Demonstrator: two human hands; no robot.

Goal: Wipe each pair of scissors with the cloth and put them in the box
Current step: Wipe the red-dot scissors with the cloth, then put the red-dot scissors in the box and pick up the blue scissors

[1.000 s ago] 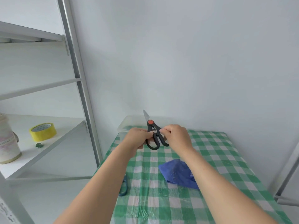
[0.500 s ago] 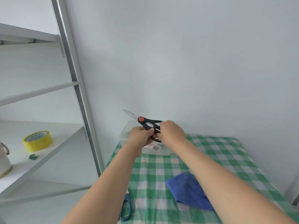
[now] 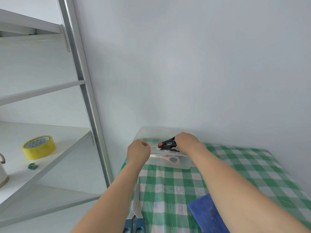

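Head view: black-handled scissors (image 3: 167, 144) over translucent rectangular plastic box (image 3: 180, 165).

Yellow tape roll (image 3: 39, 147), shelf (image 3: 58, 131), checked tablecloth (image 3: 235, 165)

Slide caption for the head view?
Right hand holds black-handled scissors over the clear box on the checked tablecloth; left hand empty beside it; blue cloth and blue-handled scissors lie nearer.

The black scissors (image 3: 168, 144) have been lowered from the air into the clear box (image 3: 178, 164), and their blade is no longer raised. They are now gripped only by the right hand (image 3: 186, 142). They have been released by the left hand (image 3: 138, 148), which is curled at the box's left end.
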